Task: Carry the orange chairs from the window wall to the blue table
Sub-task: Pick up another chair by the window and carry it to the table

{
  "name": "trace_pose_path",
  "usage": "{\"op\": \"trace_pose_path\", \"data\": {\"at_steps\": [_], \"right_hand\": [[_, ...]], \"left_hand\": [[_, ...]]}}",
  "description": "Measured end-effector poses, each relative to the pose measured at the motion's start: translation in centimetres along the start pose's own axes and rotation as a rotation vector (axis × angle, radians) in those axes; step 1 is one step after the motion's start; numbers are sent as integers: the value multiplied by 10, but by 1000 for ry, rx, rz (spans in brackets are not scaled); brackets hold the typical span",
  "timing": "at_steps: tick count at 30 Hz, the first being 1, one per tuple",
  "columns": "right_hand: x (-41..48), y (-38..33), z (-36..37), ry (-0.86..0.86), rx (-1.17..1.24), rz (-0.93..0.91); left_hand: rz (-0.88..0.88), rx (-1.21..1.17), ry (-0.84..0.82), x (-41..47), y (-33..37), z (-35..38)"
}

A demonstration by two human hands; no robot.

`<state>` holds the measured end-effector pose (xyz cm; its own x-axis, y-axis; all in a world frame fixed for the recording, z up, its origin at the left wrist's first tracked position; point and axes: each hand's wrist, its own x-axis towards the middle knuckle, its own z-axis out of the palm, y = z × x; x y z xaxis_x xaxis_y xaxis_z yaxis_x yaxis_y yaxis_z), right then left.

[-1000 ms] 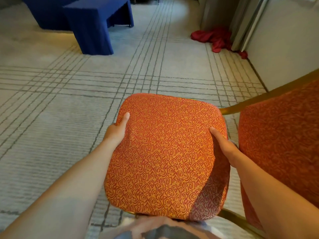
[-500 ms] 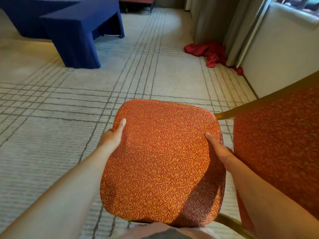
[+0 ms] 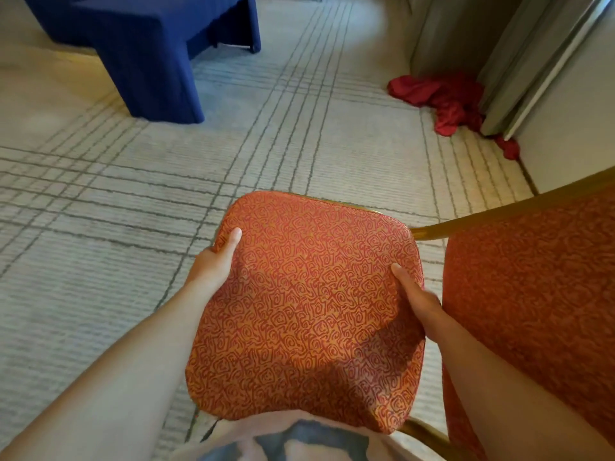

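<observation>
- Hands are set on the two side edges of the seat cushion point(image 3: 304, 327) of the orange chair point(image 3: 332, 254). The left hand point(image 3: 213, 266) and the right hand point(image 3: 417, 299) each grasp the edge, with the thumb laid on top and the other fingers hidden under the rim.
- The chair is held close before the body, above the lined carpet point(image 3: 100, 261), with its backrest point(image 3: 532, 294) at the right. Whether the legs touch the floor cannot be told.
- The blue table point(image 3: 146, 51) is seen well apart, ahead at the left.
- The padding is judged soft and yielding, so a firmer hold is likely found on the stiff golden frame point(image 3: 466, 221) beneath it.
- The chair is expected to be rather heavy and bulky but not fragile, and the woven fabric should not slip.
</observation>
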<state>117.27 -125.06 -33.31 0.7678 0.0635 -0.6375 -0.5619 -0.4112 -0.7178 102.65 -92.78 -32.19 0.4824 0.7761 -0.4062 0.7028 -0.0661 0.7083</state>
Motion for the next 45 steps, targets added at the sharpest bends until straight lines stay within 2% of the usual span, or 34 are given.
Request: {"op": "trace_pose_path", "data": {"at_steps": [7, 13, 20, 28, 34, 40, 45], "right_hand": [[109, -133, 74, 2, 49, -77], [192, -259, 99, 65, 62, -129], [327, -366, 116, 59, 28, -80], [505, -543, 106, 83, -25, -86], [604, -622, 133, -6, -15, -24], [717, -699, 167, -13, 40, 0], [804, -795, 195, 8, 95, -38]], "left_hand": [[62, -23, 27, 173, 108, -12], [146, -29, 1, 293, 214, -7], [114, 16, -40, 441, 301, 48], [107, 0, -31, 605, 453, 116], [68, 26, 29, 701, 528, 131], [72, 48, 1, 820, 601, 163], [135, 120, 12, 934, 694, 173]]}}
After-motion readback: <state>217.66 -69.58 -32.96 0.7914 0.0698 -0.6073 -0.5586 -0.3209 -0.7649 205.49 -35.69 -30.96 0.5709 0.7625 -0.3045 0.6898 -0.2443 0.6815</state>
